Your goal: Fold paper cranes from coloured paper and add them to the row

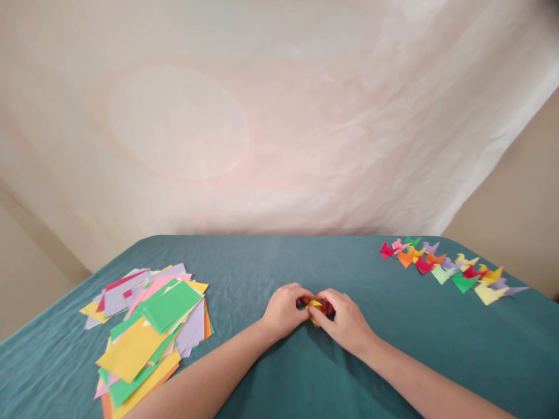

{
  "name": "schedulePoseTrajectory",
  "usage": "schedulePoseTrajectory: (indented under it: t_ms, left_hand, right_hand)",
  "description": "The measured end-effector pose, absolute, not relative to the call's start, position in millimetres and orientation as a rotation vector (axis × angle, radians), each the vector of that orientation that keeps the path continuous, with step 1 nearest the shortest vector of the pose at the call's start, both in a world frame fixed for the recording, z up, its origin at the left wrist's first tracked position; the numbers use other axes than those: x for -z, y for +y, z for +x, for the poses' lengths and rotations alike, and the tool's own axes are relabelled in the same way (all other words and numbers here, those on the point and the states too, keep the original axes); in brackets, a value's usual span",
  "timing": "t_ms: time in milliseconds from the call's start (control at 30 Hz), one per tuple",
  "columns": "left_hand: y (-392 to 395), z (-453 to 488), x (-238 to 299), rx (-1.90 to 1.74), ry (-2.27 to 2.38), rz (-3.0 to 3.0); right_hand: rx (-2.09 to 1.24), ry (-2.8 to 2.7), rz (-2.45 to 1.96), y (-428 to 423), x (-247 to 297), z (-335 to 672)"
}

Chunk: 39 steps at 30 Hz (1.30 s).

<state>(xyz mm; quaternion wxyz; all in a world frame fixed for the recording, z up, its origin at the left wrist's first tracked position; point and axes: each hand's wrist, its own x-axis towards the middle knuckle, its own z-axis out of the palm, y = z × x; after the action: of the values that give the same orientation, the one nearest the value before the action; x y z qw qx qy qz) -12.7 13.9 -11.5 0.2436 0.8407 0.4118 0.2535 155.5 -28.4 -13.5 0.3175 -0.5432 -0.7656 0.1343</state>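
A small folded piece of yellow origami paper (313, 305) is held between my two hands, just above the middle of the table. My left hand (286, 308) pinches its left side with thumb and fingers. From the right, my right hand (343, 319) grips the same paper, its thumb lying across the front. The fingers cover much of the paper, so its exact folded shape is hidden.
Loose coloured paper squares (135, 349) lie in a messy pile at left, beside my left forearm. Several folded paper cranes (465, 282) stand in rows at the right. A teal cloth (262, 262) covers the table, and a pale sheet (279, 116) hangs behind it.
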Motion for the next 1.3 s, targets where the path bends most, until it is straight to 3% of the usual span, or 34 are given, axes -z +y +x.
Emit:
schedulePoseTrajectory:
  t_ms: [1300]
  left_hand:
    - [16.2,-11.9,12.1,-0.701,1.127,2.224]
  right_hand:
    - [-0.312,-2.077,-1.373,-28.8,16.9,160.1]
